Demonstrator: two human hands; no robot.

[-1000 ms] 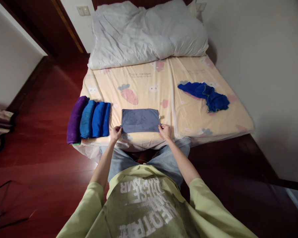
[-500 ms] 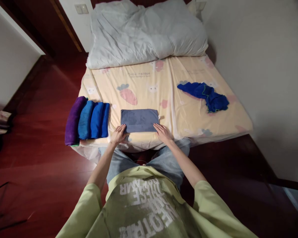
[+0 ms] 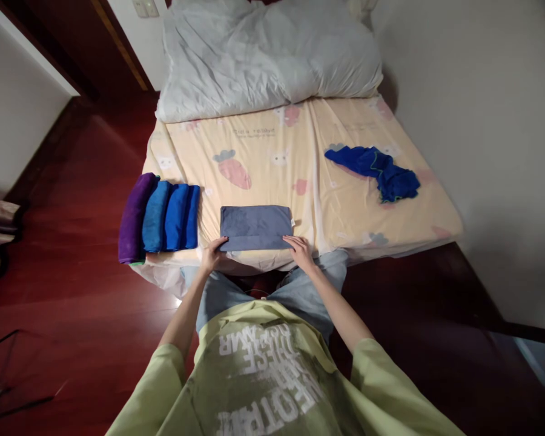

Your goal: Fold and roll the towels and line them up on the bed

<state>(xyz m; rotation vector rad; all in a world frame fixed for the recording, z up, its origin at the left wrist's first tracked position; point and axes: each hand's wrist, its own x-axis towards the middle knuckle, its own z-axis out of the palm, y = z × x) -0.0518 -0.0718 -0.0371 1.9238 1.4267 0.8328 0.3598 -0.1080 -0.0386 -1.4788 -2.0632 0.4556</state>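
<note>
A grey towel (image 3: 255, 221), folded into a flat rectangle, lies on the bed in front of me. A crease runs along it, close to the side nearest me. My left hand (image 3: 213, 253) grips the near left corner, with its fingers closed at the edge. At the near right corner, my right hand (image 3: 300, 251) holds the same edge, fingertips on top and thumb hidden. Just beyond my left hand, several rolled or folded towels stand side by side: a purple towel (image 3: 136, 218), a lighter blue towel (image 3: 156, 217) and darker blue ones (image 3: 176, 217).
A crumpled blue cloth (image 3: 376, 172) with green edging lies to the right on the patterned bed sheet (image 3: 263, 163). A pale quilt (image 3: 267, 57) is heaped at the far end. The bed's near edge meets my legs, and a black metal stand (image 3: 9, 381) is on the floor at lower left.
The grey towel has come slightly toward me. My hands, earlier lying flat on its near corners, have drawn back and closed on its near edge.
</note>
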